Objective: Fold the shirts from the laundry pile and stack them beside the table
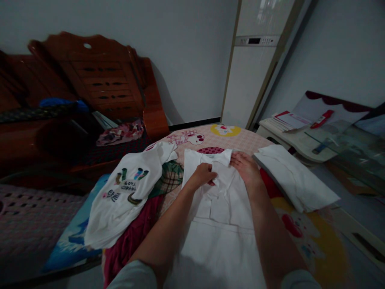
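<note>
A white collared garment (221,245) lies front up and lengthwise before me, its collar at the far end and a seam across its middle. My left hand (205,175) is closed on the cloth at the front opening below the collar, fingers curled in a pinch. On the right edge, beside the collar, my right hand (245,164) rests with its fingers stretched out and flat. To the left is a white shirt (126,196) with coloured prints, on top of dark red cloth (135,235) and green plaid cloth (169,176). Folded white clothing (296,176) lies to the right.
A patterned pink cloth (224,138) covers the rounded table. Behind on the left stands a carved wooden sofa (102,76) with fabric on its seat. A tall white air conditioner (249,76) stands at the back. Papers (290,120) and a glass-topped table (355,148) are at right.
</note>
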A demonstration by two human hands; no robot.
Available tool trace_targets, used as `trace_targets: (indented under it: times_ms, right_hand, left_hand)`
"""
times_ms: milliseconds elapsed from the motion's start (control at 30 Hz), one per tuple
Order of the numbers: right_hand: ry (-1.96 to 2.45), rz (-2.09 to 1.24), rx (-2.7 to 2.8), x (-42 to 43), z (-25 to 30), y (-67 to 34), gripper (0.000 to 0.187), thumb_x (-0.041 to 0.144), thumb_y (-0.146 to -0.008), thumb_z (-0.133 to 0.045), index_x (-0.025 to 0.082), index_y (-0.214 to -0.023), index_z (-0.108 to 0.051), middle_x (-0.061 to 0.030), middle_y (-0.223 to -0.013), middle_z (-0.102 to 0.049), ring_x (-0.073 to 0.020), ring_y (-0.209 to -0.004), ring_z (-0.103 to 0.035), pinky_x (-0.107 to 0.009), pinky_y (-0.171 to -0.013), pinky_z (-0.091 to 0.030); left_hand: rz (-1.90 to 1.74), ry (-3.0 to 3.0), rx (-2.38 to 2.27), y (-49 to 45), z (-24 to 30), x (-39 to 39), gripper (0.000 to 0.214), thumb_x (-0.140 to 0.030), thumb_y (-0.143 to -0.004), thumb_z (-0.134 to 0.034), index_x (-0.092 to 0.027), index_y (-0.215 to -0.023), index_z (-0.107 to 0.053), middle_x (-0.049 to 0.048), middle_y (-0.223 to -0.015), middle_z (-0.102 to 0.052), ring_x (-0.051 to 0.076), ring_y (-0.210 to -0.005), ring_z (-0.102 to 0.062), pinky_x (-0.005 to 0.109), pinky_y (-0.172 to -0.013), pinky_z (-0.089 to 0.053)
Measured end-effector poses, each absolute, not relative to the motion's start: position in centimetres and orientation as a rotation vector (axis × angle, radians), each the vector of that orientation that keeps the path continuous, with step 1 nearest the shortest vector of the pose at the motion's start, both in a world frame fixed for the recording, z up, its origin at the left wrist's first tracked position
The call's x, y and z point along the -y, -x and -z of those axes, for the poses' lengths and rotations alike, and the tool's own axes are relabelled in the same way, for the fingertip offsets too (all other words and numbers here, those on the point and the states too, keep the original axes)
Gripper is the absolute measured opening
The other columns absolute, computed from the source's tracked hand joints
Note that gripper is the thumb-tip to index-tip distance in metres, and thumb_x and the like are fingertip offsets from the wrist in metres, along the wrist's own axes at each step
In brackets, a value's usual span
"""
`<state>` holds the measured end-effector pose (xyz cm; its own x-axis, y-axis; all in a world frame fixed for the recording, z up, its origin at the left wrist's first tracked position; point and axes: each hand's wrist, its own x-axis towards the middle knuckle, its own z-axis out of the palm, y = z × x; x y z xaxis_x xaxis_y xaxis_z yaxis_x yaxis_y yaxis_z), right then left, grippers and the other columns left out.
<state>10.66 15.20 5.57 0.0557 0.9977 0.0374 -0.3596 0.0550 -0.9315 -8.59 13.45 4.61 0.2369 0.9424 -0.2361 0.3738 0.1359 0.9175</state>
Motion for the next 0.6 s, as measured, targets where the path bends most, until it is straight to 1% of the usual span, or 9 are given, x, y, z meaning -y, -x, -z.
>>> trace_targets:
  times_ms: [67,100,233,367,467,533,600]
  right_hand:
    - [0.938,-1.313,0.96,-15.3,-4.9,-10.9,0.034,0.036,-0.064,-0.077,0.019,-0.091,-0.066,-0.0076,-0.095,-0.075,-0.0197,-0.09,-0.07,-0.034,-0.084,-0.054]
    - [0.943,-1.271,0.935,-15.5,-4.7,-11.2,0.034,0.034,-0.064,-0.077,0.018,-0.091,-0.066,-0.0078,-0.095,-0.075,-0.019,-0.09,-0.07,-0.034,-0.084,-0.054]
    - [0.991,-0.951,0.728,-16.0,-4.1,-13.1,0.026,0.027,-0.06,-0.076,0.015,-0.082,-0.068,-0.0056,-0.081,-0.074,-0.0153,-0.078,-0.07,-0.03,-0.08,-0.055]
    - [1.071,-0.819,0.673,-16.4,-3.4,-14.3,0.025,0.025,-0.059,-0.071,0.014,-0.081,-0.068,-0.0039,-0.075,-0.072,-0.0139,-0.072,-0.068,-0.028,-0.076,-0.055]
    - [1.204,-0.726,0.731,-16.7,-2.5,-14.6,0.03,0.028,-0.062,-0.065,0.014,-0.088,-0.069,-0.0041,-0.083,-0.072,-0.0135,-0.07,-0.067,-0.028,-0.072,-0.055]
    - [1.328,-0.655,0.809,-17.3,-1.8,-14.9,0.036,0.031,-0.067,-0.059,0.015,-0.098,-0.069,-0.0056,-0.093,-0.073,-0.0137,-0.071,-0.066,-0.028,-0.07,-0.055]
    - [1.442,-0.6,0.906,-18.2,-1.3,-15.2,0.042,0.031,-0.072,-0.052,0.016,-0.108,-0.068,-0.0067,-0.101,-0.072,-0.0145,-0.074,-0.067,-0.029,-0.071,-0.055]
  left_hand:
    - [-0.615,-1.39,-1.4,9.0,-3.7,-13.7,0.018,-0.01,-0.071,-0.061,-0.015,-0.056,-0.051,-0.0056,-0.045,-0.051,0.009,-0.043,-0.057,0.017,-0.047,-0.048]
    - [-0.601,-1.373,-1.425,9.1,-3.3,-13.9,0.021,-0.009,-0.071,-0.061,-0.016,-0.055,-0.049,-0.0061,-0.044,-0.05,0.008,-0.041,-0.055,0.017,-0.046,-0.048]
    - [-0.632,-1.339,-1.433,8.9,-2.4,-14.0,0.02,-0.012,-0.075,-0.06,-0.016,-0.057,-0.051,-0.0062,-0.042,-0.049,0.008,-0.039,-0.053,0.018,-0.046,-0.049]
    - [-0.664,-1.325,-1.429,8.8,-2.5,-13.8,0.02,-0.017,-0.077,-0.06,-0.015,-0.058,-0.054,-0.0047,-0.043,-0.051,0.009,-0.039,-0.054,0.02,-0.048,-0.051]
    - [-0.671,-1.309,-1.448,8.8,-2.6,-13.7,0.019,-0.015,-0.077,-0.06,-0.014,-0.059,-0.054,-0.0057,-0.042,-0.05,0.008,-0.038,-0.053,0.019,-0.048,-0.051]
    - [-0.674,-1.3,-1.442,8.8,-2.6,-13.7,0.019,-0.014,-0.077,-0.061,-0.014,-0.06,-0.054,-0.0062,-0.042,-0.049,0.007,-0.038,-0.052,0.018,-0.048,-0.051]
    - [-0.681,-1.289,-1.428,8.8,-2.5,-13.7,0.018,-0.014,-0.077,-0.061,-0.014,-0.06,-0.054,-0.0064,-0.042,-0.049,0.006,-0.037,-0.051,0.017,-0.047,-0.049]
